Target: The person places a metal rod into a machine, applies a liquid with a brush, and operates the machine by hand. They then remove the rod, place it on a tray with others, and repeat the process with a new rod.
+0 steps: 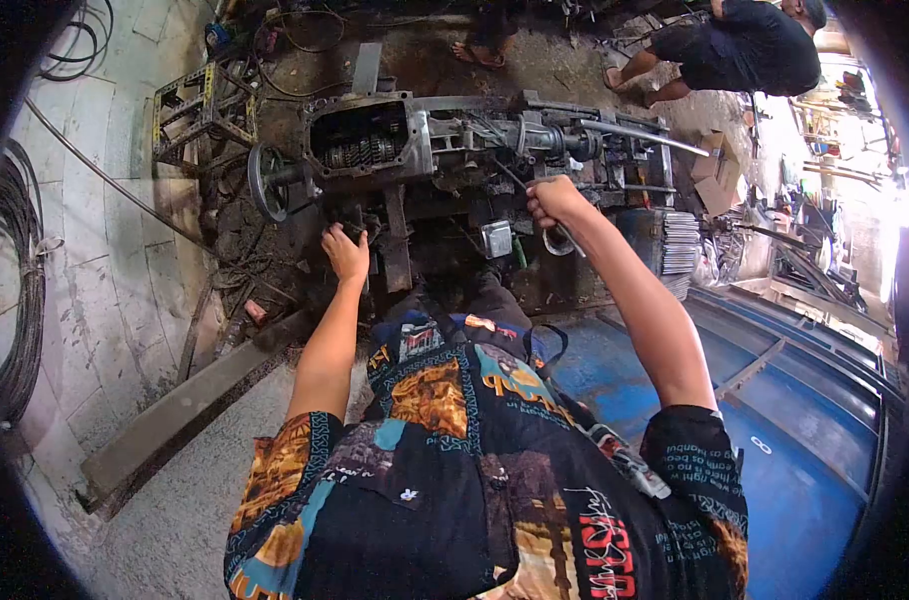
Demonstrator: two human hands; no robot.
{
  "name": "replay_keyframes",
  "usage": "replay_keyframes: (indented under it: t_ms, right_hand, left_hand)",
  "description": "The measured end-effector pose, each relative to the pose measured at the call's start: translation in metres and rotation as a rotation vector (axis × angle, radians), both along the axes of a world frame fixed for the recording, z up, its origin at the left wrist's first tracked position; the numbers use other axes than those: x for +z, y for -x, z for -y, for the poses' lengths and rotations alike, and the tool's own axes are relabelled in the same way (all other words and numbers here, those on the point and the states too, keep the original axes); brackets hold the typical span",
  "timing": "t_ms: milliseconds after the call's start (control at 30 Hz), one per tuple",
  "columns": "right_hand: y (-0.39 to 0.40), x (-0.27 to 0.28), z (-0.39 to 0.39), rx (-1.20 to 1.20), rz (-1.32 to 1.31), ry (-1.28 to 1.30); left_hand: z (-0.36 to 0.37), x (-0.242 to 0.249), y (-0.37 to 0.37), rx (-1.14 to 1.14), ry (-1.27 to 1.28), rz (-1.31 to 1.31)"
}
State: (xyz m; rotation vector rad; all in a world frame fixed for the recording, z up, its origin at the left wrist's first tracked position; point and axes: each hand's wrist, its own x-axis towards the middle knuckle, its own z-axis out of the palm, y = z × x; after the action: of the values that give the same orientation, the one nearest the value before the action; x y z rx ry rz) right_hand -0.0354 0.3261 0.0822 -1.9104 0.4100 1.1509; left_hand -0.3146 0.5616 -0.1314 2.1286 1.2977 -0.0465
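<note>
An open gearbox housing (415,135) with dark gears (360,152) inside lies across the machine ahead of me. My right hand (558,202) is closed at the lower end of a thin dark rod (511,174), which slants up toward the machine's middle. A small round metal piece (557,242) shows just below that hand. My left hand (347,254) is under the housing's left end, its fingers bent against a dark, greasy part (353,218). Whether those fingers grip that part is hidden. A handwheel (266,183) stands left of the housing.
A yellow-and-black metal frame (207,112) stands at the left by the tiled wall (95,260). A finned motor (679,243) and a cardboard box (720,172) are at the right. A blue metal panel (775,440) lies lower right. Another person (745,45) is at the upper right.
</note>
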Motion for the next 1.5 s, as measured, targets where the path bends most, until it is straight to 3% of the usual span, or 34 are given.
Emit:
replay_keyframes:
  t_ms: [67, 300, 633, 700, 733, 767, 833, 900, 1100, 1233, 1400, 1500]
  right_hand:
    - [0.003, -0.004, -0.005, -0.035, 0.005, -0.001]
    - [0.04, -0.031, 0.002, -0.118, 0.11, -0.044]
    - [0.026, -0.055, 0.006, 0.373, 0.27, 0.19]
    - [0.03, -0.044, 0.006, 0.427, 0.32, 0.199]
    - [0.039, -0.002, -0.007, 0.519, 0.415, 0.261]
    - [0.04, -0.005, -0.006, 0.522, 0.414, 0.26]
    - [0.041, -0.011, -0.004, 0.738, 0.689, 0.295]
    - [0.044, -0.014, -0.007, 0.947, 0.605, 0.411]
    - [0.058, 0.022, -0.023, 0.986, 0.695, 0.442]
    - [0.053, 0.021, -0.018, 0.96, 0.656, 0.437]
    - [0.035, 0.031, 0.0, 0.758, 0.644, 0.284]
    - [0.003, 0.03, 0.029, 0.693, 0.767, 0.126]
  left_hand:
    - [0.002, -0.004, -0.003, -0.082, -0.171, -0.098]
    - [0.011, -0.004, -0.01, -0.114, -0.236, -0.184]
    - [0.016, 0.023, 0.0, -0.196, -0.227, -0.183]
    - [0.021, 0.018, 0.007, -0.302, -0.377, -0.069]
    - [0.021, 0.006, 0.011, -0.367, -0.285, -0.16]
    - [0.022, 0.006, 0.014, -0.365, -0.284, -0.161]
    - [0.027, 0.006, 0.017, -0.485, -0.148, -0.362]
    - [0.025, 0.006, 0.009, -0.516, -0.058, -0.471]
    - [0.02, 0.021, -0.008, -0.491, 0.058, -0.569]
    - [0.026, 0.025, -0.01, -0.441, -0.171, -0.466]
    - [0.053, 0.033, -0.019, -0.381, -0.462, -0.139]
    - [0.081, 0.038, -0.029, -0.404, -0.422, 0.002]
